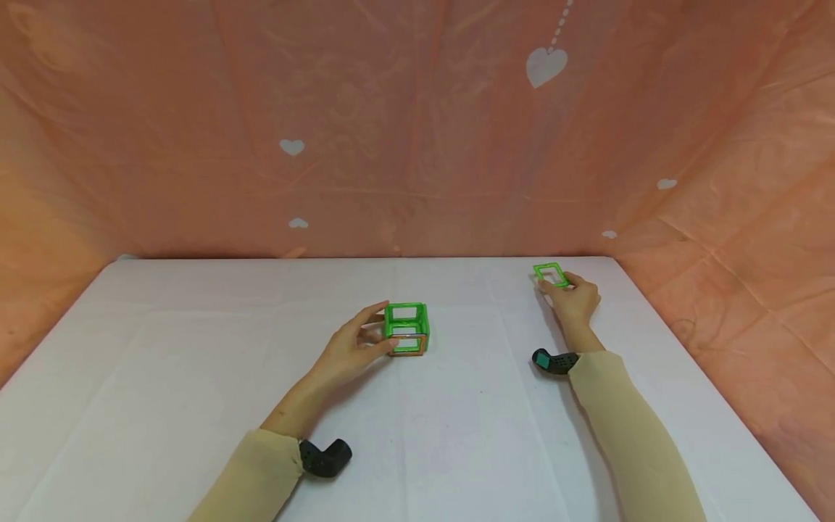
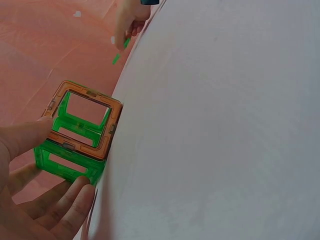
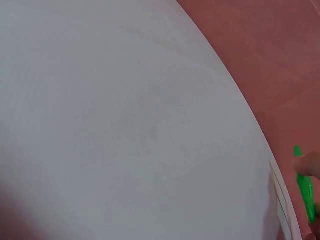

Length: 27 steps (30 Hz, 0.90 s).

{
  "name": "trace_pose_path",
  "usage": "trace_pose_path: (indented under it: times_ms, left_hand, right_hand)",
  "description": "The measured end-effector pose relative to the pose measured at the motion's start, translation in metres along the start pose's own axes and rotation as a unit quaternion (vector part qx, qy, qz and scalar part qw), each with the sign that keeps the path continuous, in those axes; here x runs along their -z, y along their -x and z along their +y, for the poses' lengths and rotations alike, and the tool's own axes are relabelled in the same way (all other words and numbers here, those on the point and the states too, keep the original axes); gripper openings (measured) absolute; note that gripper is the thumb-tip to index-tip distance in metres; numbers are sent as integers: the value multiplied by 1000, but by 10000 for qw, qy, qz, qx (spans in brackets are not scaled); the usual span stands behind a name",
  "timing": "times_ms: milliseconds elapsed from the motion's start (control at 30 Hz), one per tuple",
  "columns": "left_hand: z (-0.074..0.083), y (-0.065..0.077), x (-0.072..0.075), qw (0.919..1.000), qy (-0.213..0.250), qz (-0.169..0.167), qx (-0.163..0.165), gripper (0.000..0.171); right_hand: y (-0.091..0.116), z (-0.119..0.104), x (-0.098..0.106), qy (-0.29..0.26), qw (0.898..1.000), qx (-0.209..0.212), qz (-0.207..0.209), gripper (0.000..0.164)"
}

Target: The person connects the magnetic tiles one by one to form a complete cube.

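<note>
Near the middle of the table in the head view, my left hand [image 1: 349,355] grips a small cube built of square magnetic tiles [image 1: 426,326]. Its frames are green, apart from an orange square tile [image 2: 91,93] on the side facing me. In the left wrist view the thumb presses the orange tile's edge, while the fingers reach round the green side. At the table's far right, my right hand [image 1: 577,301] pinches one loose green square tile [image 1: 563,275] between thumb and fingers. The right wrist view catches this green tile [image 3: 306,190] almost edge-on.
A white cloth [image 1: 196,399] covers the table. Salmon-coloured sheeting with pale hearts [image 1: 417,130] rises behind the back edge and along both sides. Each wrist carries a black camera, the left one [image 1: 326,459] lower in the head view than the right one [image 1: 554,361].
</note>
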<state>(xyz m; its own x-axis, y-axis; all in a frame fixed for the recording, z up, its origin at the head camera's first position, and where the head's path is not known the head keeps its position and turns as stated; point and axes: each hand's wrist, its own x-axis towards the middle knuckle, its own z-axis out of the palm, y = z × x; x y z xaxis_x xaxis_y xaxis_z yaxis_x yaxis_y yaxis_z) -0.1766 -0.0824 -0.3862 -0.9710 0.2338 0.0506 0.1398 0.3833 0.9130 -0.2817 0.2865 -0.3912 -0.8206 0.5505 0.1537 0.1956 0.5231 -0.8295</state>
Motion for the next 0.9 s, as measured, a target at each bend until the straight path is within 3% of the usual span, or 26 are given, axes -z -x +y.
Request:
trace_pose_path:
  times_ms: [533, 900]
  left_hand:
    - [-2, -1, 0, 9999, -87, 36, -51, 66]
    - [0, -1, -1, 10000, -60, 36, -20, 66]
  right_hand:
    - [4, -1, 0, -144, 9997, 172, -110, 58]
    - [13, -3, -6, -144, 9977, 606, -276, 57]
